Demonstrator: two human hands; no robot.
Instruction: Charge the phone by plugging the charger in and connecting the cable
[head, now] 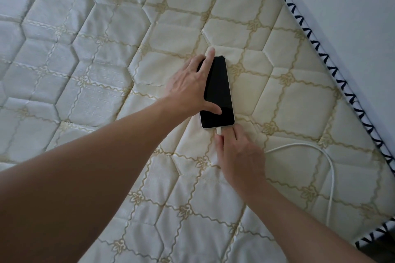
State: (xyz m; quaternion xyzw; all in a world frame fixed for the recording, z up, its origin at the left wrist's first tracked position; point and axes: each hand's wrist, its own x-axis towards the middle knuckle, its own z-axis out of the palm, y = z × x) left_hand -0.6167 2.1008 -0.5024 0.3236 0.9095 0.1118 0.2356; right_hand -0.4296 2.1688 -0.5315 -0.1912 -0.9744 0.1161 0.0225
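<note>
Head view, frame centre: left hand point(190, 85) spread flat on phone point(218, 94), right hand point(239, 153) just below pinching cable plug point(219, 130).

The phone point(218, 92) lies flat and face up on the quilted mattress point(106, 49), its screen black and unlit, its pale edge showing, its long side running away from the viewer. The white connector point(219, 130) sits at its near short end, at the port, and the white cable point(316, 156) curves away to the right across the mattress
</note>
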